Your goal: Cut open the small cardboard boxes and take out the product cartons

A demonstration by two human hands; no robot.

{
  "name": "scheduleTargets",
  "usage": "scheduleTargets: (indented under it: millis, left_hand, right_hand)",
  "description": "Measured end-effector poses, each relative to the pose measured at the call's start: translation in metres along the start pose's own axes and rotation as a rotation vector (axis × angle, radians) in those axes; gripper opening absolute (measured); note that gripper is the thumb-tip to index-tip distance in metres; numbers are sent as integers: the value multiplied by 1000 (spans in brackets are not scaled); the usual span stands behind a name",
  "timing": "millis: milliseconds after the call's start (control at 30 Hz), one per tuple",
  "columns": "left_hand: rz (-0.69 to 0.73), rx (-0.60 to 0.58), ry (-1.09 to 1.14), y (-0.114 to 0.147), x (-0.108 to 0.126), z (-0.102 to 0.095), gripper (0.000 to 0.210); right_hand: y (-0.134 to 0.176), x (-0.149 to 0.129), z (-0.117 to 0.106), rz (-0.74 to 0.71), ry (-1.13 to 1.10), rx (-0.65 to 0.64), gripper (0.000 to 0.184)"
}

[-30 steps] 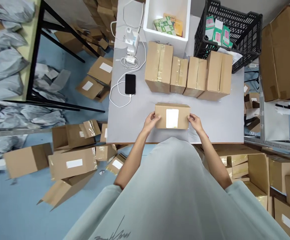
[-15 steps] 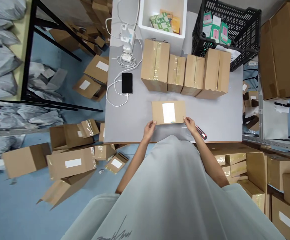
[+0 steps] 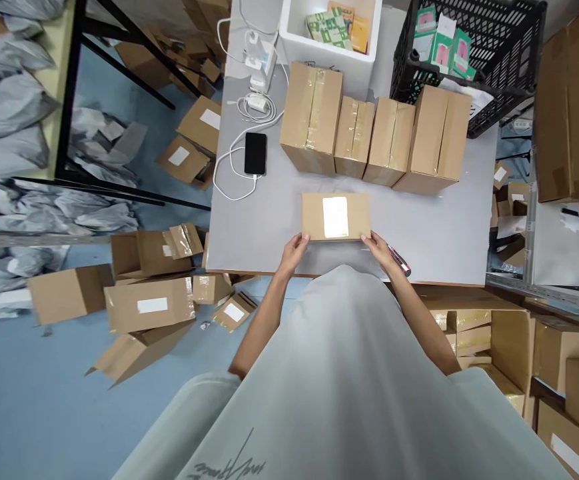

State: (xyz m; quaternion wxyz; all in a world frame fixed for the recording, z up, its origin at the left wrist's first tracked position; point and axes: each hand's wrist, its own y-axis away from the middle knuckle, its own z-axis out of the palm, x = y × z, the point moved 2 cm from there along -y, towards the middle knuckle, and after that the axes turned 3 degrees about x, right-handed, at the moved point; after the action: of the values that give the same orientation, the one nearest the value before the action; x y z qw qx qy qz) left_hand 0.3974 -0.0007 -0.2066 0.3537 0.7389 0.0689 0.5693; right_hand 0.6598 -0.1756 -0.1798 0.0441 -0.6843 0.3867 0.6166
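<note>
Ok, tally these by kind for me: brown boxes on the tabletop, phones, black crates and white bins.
Brown boxes: 5 (4 row boxes, 1 held box)
Phone: 1
Black crate: 1
White bin: 1
Total: 8

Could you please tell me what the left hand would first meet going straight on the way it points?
The labelled box, whose near-left corner the left hand touches. Beyond it, probably the row of boxes, though depth is unclear.
</note>
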Motion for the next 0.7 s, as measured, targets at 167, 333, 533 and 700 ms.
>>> scheduleTargets:
  millis: [167,333,533,700]
  left_hand:
    - [211,-8,-87,21,11,-18,65]
    - [287,51,-281,25,19,-14,58]
    - [321,17,-294,25,17,-6,56]
    - [266,58,-258,20,8,-3,60]
  right_hand:
    - [28,-10,-22,-39,-1,9,80]
    - [34,-16,-38,-74,243,123,67]
    - [40,-12,-43,-57,285,119,59]
    - [43,0,-36,-78,194,147,63]
